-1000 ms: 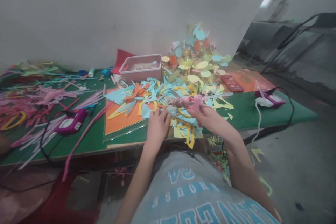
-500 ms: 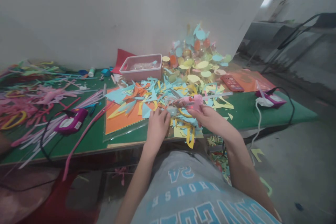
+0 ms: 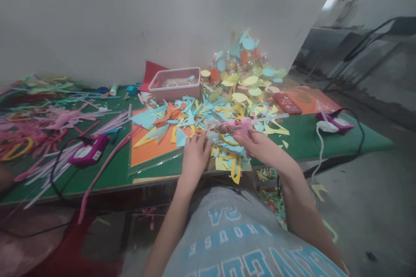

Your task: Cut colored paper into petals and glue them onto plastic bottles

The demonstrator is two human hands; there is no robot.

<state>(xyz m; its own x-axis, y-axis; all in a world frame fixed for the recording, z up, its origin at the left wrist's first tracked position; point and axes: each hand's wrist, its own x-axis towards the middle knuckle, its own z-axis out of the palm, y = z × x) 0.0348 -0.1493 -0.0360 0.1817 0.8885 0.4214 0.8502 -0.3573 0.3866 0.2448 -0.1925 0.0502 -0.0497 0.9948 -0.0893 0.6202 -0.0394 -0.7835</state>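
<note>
My right hand (image 3: 256, 140) is wrapped round the handle of a pink hot glue gun (image 3: 242, 126), its nozzle turned left. A pale glue stick (image 3: 271, 117) sticks out of the gun's back end. Close to the nozzle, my left hand (image 3: 196, 151) has its fingers curled round a small clear plastic piece (image 3: 213, 137), whose shape is hard to make out. Both hands are over a heap of blue, yellow and orange paper scraps (image 3: 190, 112). Scissors with yellow handles (image 3: 229, 140) lie partly hidden beneath the gun.
Behind the scraps stand a pink plastic basket (image 3: 175, 91) and a pile of clear plastic pieces with coloured paper discs (image 3: 248, 80). A red phone (image 3: 287, 103) lies to the right. Purple power sockets (image 3: 89, 150) with cables sit at both sides. Pink strips (image 3: 61, 117) cover the left.
Almost nothing differs. Both hands and the glue gun keep their places, with only a very slight shift of the view.
</note>
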